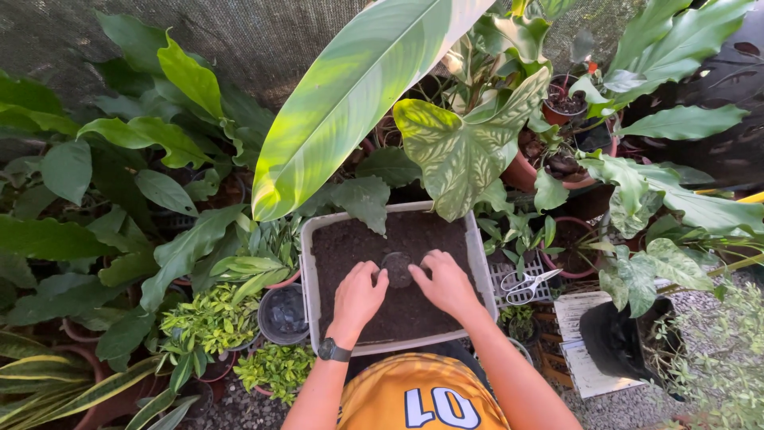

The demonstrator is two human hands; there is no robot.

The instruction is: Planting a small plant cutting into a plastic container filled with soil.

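No packages, labels, signs or screens visible among potted plants.

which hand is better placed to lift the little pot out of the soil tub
Right, narrowly. The right hand has fingers curled against the small pot, while the left hand sits just beside it in the tub.
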